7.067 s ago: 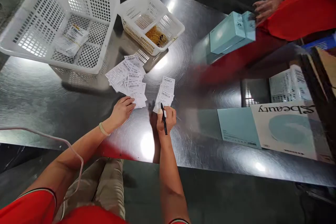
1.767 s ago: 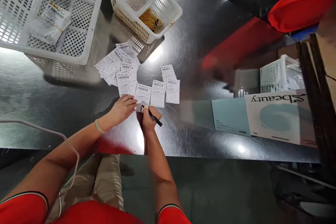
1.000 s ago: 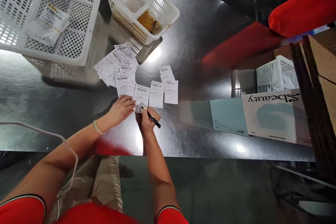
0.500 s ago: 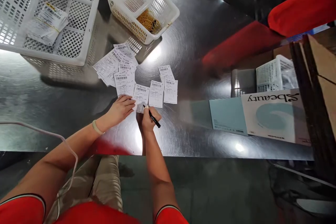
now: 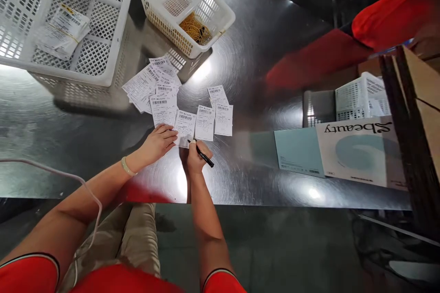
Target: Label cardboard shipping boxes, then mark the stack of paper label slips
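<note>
So, the printed slip (image 5: 185, 123) lies flat on the counter (image 5: 247, 181), its lower end between your left and right fingers. Your right hand (image 5: 198, 154) has its fingers closed round the black pen (image 5: 206, 158), which slants so that its tip seems to touch the slip's lower part. Your left hand (image 5: 156, 145) lies palm down, fingers extended and gripping nothing visible, with the fingertips resting on the slip's left edge; the thumb is hidden.

Expect the slip to be light and limp, apt to skid on the smooth metal and to crease if pushed. Gentle fingertip pressure near an edge should steady it; a side edge or corner is the best place to take hold. The pen should feel stiff and light, and a pinch close to its tip suits it.

Just beyond your right fingers lies a neighbouring slip (image 5: 205, 123), with two overlapping slips (image 5: 223, 121) farther right. Beyond your left fingers fans a pile of slips (image 5: 151, 84). Farther past them stand the large basket (image 5: 68, 74), holding a banded bundle (image 5: 63, 32), and the small basket (image 5: 165, 25). Well to the right of both hands sits a lettered box (image 5: 357, 158).
</note>
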